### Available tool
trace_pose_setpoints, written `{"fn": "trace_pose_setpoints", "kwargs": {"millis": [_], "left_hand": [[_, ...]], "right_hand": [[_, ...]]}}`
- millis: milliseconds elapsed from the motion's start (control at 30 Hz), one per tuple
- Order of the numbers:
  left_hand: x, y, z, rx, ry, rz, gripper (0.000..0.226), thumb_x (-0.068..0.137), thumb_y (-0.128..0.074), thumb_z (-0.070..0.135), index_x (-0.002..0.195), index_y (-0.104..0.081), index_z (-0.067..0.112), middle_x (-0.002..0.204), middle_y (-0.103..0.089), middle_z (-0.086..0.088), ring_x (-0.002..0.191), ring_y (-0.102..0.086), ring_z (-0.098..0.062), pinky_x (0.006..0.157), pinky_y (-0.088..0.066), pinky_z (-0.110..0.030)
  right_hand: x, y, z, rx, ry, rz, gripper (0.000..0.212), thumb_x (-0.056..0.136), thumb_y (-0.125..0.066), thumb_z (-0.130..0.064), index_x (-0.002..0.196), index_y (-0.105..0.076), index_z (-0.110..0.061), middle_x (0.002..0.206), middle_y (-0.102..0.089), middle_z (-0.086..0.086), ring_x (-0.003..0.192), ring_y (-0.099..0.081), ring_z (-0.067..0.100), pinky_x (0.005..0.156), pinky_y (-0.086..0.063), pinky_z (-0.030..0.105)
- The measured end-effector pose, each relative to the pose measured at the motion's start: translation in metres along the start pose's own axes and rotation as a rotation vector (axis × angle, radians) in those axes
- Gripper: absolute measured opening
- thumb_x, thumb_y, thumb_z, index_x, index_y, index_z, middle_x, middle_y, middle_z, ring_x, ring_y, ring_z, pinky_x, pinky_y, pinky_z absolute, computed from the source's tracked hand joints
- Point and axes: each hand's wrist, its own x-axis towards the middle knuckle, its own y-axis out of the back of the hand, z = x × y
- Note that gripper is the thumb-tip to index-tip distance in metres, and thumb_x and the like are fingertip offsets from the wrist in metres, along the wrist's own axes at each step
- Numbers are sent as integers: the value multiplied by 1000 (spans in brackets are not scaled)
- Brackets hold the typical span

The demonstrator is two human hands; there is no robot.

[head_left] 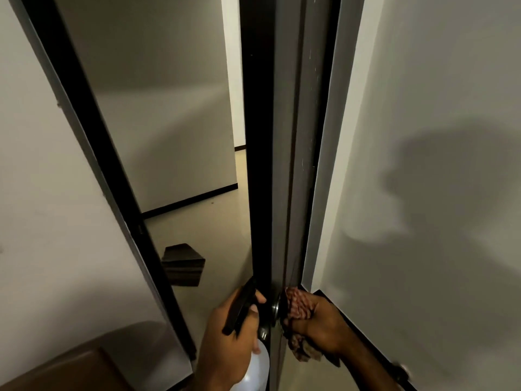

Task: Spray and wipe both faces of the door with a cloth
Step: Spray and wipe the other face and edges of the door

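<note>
Door (284, 165) seen edge-on, ajar in its frame, with wiping under way at the knob.

Beside the door's edge, the right hand (318, 320) presses a bunched patterned cloth (296, 306) around the knob (277, 307); left of that edge, the left hand (225, 334) grips a spray bottle (253, 371) by its dark trigger head. The bottle's pale body hides its fill level. Neither face shows enough to judge it wiped; I judge most work remains.

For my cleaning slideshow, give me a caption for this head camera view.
Door seen edge-on: left hand holds the spray bottle while right hand presses a patterned cloth around the knob.
</note>
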Motion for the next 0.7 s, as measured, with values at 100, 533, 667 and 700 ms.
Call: {"fn": "trace_pose_setpoints", "kwargs": {"millis": [100, 533, 667, 700], "left_hand": [[6, 14, -2, 12, -35, 49, 23, 90, -53, 41, 98, -73, 32, 45, -56, -22, 39, -57, -37, 52, -52, -30], [74, 102, -11, 34, -59, 261, 38, 88, -55, 42, 105, -72, 14, 48, -56, -6, 38, -55, -18, 48, -52, -33], [95, 127, -17, 50, -77, 305, 33, 91, -56, 38, 107, -72, 14, 51, -60, -10, 40, -57, -19, 50, -55, -30], [98, 132, -18, 61, -81, 314, 34, 91, -56, 39, 107, -72, 14, 51, -61, -10, 40, -57, -19, 50, -56, -29]], "right_hand": [[18, -27, -7, 1, 7, 15, 24, 84, -85, -12, 100, -81, -30, 89, -83, -6, 86, -80, 10, 93, -63, 38], [112, -116, -49, -41, 120, -51, 25, 87, -86, -34, 110, -78, -40, 100, -81, -22, 95, -76, -5, 98, -62, 30], [149, -150, -64, -53, 137, -49, 30, 90, -80, -41, 119, -73, -41, 106, -79, -22, 101, -74, -4, 100, -61, 32], [156, -157, -66, -37, 140, -51, 30, 90, -80, -43, 120, -73, -41, 107, -79, -21, 102, -74, -3, 100, -62, 33]]}}
